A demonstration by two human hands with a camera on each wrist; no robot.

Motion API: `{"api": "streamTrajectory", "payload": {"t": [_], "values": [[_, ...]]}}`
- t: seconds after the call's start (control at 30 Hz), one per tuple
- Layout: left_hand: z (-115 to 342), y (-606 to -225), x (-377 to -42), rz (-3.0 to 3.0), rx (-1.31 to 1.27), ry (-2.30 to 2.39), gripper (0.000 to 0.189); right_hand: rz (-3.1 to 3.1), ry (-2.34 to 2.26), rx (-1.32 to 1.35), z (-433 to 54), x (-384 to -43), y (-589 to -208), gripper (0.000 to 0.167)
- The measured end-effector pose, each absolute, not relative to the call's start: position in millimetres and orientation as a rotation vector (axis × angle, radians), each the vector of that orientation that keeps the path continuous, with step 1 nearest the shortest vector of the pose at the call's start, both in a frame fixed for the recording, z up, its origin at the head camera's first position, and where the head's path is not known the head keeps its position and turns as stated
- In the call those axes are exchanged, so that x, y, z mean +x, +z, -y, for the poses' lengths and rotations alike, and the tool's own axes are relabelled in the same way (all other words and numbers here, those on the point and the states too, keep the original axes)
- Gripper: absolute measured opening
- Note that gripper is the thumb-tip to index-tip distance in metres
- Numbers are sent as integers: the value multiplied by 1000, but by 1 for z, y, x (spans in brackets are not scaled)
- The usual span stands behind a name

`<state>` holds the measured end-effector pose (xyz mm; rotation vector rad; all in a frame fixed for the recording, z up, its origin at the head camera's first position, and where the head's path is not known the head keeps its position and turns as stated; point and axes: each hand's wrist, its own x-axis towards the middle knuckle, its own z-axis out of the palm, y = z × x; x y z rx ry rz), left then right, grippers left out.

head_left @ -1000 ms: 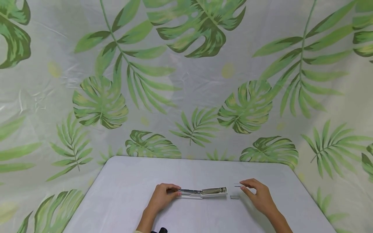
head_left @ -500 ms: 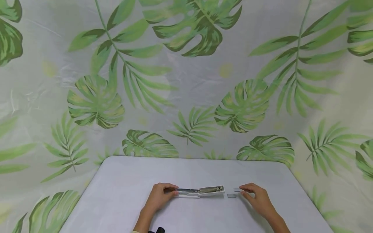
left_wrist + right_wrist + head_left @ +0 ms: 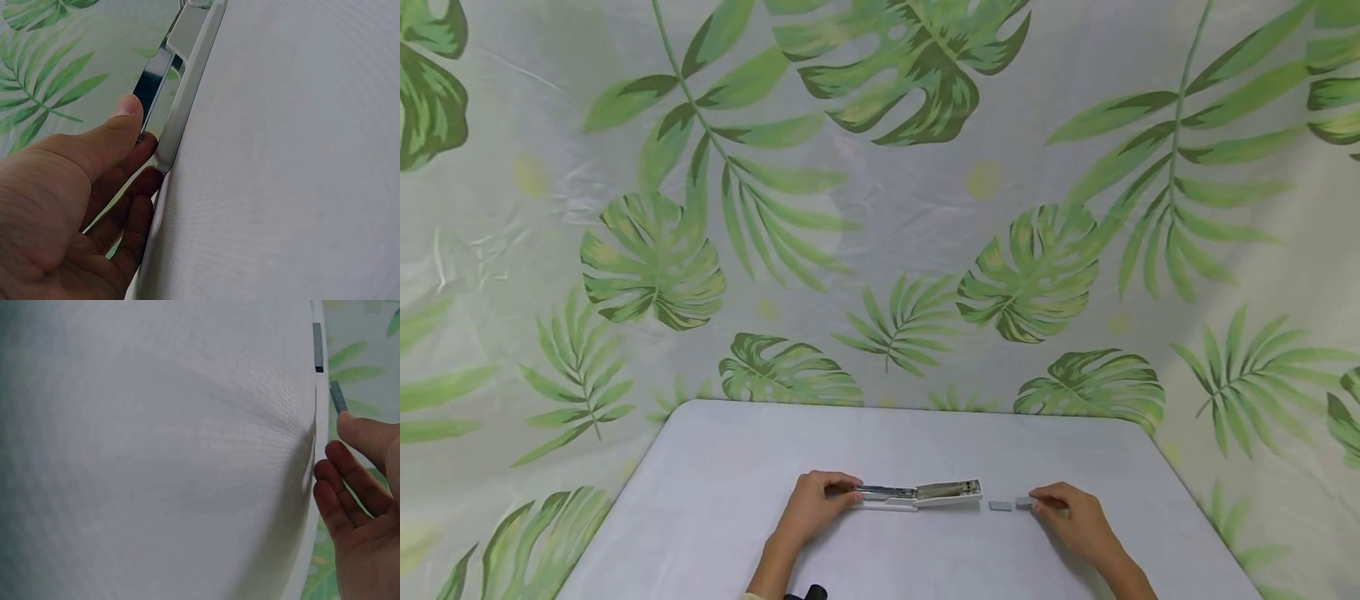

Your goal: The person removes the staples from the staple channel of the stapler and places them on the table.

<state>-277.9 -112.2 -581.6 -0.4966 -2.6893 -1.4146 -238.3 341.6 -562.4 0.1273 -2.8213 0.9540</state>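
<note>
A white stapler lies on the table with its cover swung far back to the right, baring the metal inside. My left hand pinches the free end of its metal magazine between thumb and fingers. Below the magazine, the stapler's white base runs close along the table. My right hand holds a short grey staple strip by one end, between thumb and fingertips. A second staple strip lies on the table between the stapler's cover and the held one.
A white cloth covers the table. Behind it hangs a pale curtain printed with green leaves. Some small black object shows at the bottom edge, beside the left forearm; its kind is unclear.
My right hand has come down and a little to the right, lowering its staple strip level with the one on the table. The left hand and stapler stay in place.
</note>
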Motion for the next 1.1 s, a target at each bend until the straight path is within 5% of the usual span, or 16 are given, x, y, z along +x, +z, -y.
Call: {"api": "streamTrajectory", "payload": {"t": [1.1], "values": [[111,-582,-279,2711,-496,-1400,21,3002,553,273,-337,-252,-560,17]]}}
